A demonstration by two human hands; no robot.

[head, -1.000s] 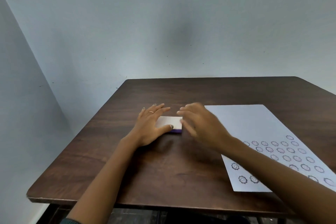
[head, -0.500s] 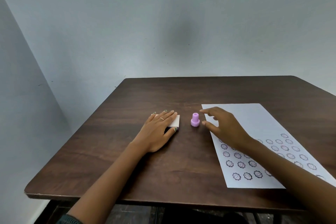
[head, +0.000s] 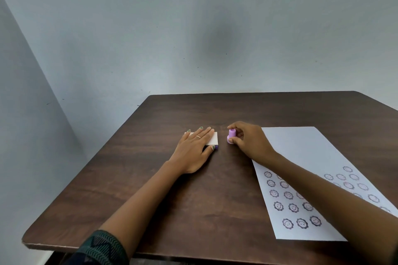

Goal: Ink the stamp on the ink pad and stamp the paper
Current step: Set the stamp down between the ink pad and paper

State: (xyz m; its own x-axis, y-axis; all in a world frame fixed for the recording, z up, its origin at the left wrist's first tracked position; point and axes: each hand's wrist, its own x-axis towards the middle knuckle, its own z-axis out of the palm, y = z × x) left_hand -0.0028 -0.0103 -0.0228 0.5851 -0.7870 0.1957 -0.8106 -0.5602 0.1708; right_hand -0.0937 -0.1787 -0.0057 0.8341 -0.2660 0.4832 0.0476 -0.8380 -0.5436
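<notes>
L to R. My left hand [head: 195,150] lies flat, palm down, fingers spread over the ink pad [head: 212,138] mid-worktop [head: 150,178]; not gripping, just pinning it. Pad looks closed: white lid on top, thin purple base edge showing at the near right corner by my thumb. No ink surface visible.

Just right of the pad, apart from it, the stamp [head: 231,135] stands upright on the worktop, small lilac plastic, narrow knob over a wider round base. My right hand [head: 249,142] has its grip closed on the stamp, thumb at the base near side, index curled over the far side of the knob. Stamp face is down, can't see it.

Far right: paper [head: 301,150], white sheet angled, near half filled w/ rows of round smiley-flower prints, far half blank.

Risks, my read:
- Lid seems on, so inking can't happen till it's opened; pressing stamp on lid = no ink, blank print.
- Stamp is small and smooth, pinch is low and off to one side, could tip or slip on lift.
- Paper isn't held, my forearm lies across it, so it may drag or skew, smearing prints.
- Uneven press gives partial print.
</notes>
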